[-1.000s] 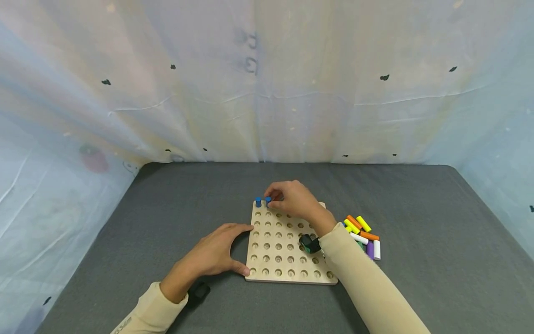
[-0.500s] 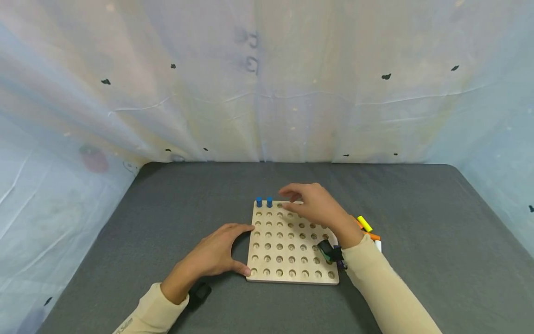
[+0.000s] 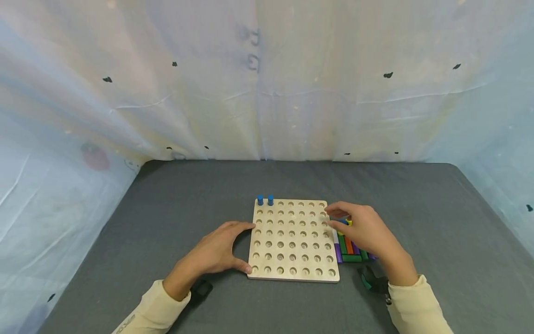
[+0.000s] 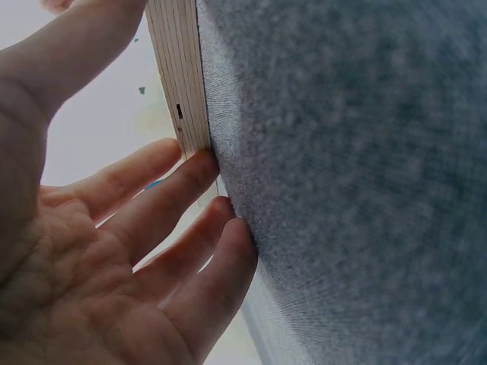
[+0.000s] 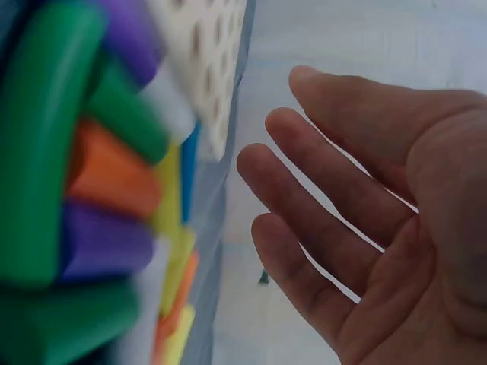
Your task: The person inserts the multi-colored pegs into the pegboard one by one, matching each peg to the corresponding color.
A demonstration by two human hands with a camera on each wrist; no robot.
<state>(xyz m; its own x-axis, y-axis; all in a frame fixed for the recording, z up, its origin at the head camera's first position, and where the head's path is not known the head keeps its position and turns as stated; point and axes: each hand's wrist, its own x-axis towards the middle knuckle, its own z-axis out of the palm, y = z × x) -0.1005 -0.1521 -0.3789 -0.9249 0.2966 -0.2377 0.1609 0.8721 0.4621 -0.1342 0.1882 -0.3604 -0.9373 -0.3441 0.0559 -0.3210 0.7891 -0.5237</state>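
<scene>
A square wooden pegboard with rows of round holes lies on the grey table. Two blue pegs stand upright in the back row at its left corner. My left hand rests against the board's left edge, thumb at the near corner and fingers farther back; its fingertips touch the plywood side in the left wrist view. Over the board's right edge hovers my right hand, fingers loosely bent and holding nothing. Beneath and beside it lies a pile of coloured pegs, partly hidden by the hand.
The pile holds green, purple, orange, white, yellow and blue pegs, lying right against the board's right side. Grey cloth covers the table. A pale hanging sheet closes off the back and both sides.
My right hand has let go of the second blue peg, which stands in its hole, and has moved right and nearer to the pile. The left hand has stayed at the board's edge.
</scene>
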